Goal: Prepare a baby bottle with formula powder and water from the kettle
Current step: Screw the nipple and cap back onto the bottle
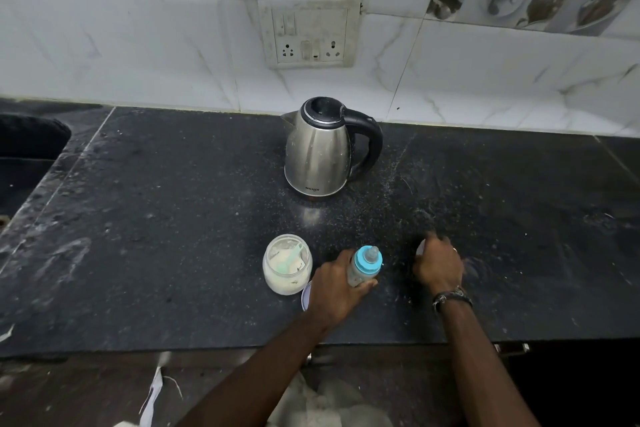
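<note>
My left hand (332, 288) grips a baby bottle (360, 276) with a blue collar and a grey teat (371, 255). The bottle stands tilted on the black counter (173, 218). To its left is an open glass jar of formula powder (286, 265) with a pale green scoop inside. My right hand (438, 265) rests on the counter to the right of the bottle, fingers curled over a small pale cap (420, 247) that is mostly hidden. The steel kettle (318, 149) with a black handle stands further back, spout pointing left.
A round lid (305, 295) lies flat on the counter, half under my left wrist. A sink (27, 146) is at the far left. A socket plate (310, 33) sits on the tiled wall behind the kettle. Powder specks dust the counter.
</note>
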A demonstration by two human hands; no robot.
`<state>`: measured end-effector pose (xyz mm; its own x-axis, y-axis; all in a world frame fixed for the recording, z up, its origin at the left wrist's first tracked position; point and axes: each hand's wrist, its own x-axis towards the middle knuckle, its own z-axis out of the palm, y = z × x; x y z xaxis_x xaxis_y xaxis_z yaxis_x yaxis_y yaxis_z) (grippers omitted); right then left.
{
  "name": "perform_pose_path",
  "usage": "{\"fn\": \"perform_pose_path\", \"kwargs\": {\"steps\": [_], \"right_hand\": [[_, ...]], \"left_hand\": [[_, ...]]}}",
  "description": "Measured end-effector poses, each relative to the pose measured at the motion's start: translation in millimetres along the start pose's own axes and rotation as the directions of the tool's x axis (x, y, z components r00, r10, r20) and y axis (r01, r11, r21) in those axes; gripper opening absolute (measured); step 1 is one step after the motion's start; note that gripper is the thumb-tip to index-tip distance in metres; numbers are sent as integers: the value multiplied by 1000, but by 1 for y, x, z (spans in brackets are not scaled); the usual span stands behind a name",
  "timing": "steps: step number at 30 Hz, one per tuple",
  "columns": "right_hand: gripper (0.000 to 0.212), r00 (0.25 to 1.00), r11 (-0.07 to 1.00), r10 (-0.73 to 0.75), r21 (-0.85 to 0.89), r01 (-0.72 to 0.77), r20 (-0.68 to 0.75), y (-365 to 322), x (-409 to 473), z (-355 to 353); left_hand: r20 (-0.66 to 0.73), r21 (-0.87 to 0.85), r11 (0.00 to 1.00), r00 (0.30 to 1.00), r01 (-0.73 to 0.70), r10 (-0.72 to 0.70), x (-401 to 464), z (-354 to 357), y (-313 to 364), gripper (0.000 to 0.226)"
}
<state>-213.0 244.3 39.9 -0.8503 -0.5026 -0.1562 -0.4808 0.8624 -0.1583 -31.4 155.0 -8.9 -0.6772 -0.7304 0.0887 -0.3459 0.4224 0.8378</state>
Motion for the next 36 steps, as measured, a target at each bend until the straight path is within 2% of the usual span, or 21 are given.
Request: {"fn": "perform_pose_path", "kwargs": {"steps": [2,4,7,10,14,17,20,26,32,36], "right_hand": [[34,999,992,-46,119,49,-28,0,-2,1],[42,997,962,-73,261,74,-16,-4,-6,-4],[50,994,865,-110,490,109,-27,-14,-16,-17],[55,972,818,-235,537,206,-16,-19,-25,-33],[72,951,807,-310,528,266,-6,-25,-34,-49],[60,950,792,-294,528,306,-109,-31,-41,-60],[53,924,815,-358,439,379,-134,-36,-46,-64],[56,834,820,-551,170,547,-26,-48,-57,-60],[55,805,803,-593,103,587,36,-60,-61,-53],[50,784,787,-617,38,616,58,-66,-61,-53]], "left_hand": [[-4,-7,1000,1000,-1,1,0,0,0,63],[-9,-6,1000,1000,-2,2,0,-1,1,63],[-7,1,1000,1000,-11,11,0,0,1,64],[0,0,1000,1000,-22,22,1,0,0,64],[-2,3,1000,1000,-22,22,1,0,0,63],[-4,-3,1000,1000,-26,26,1,1,0,63],[2,3,1000,1000,-23,23,1,0,0,63],[-4,12,1000,1000,11,-11,0,1,0,60],[-7,29,999,1000,31,-31,1,2,0,63],[14,28,998,998,60,-60,2,2,-1,56]]}}
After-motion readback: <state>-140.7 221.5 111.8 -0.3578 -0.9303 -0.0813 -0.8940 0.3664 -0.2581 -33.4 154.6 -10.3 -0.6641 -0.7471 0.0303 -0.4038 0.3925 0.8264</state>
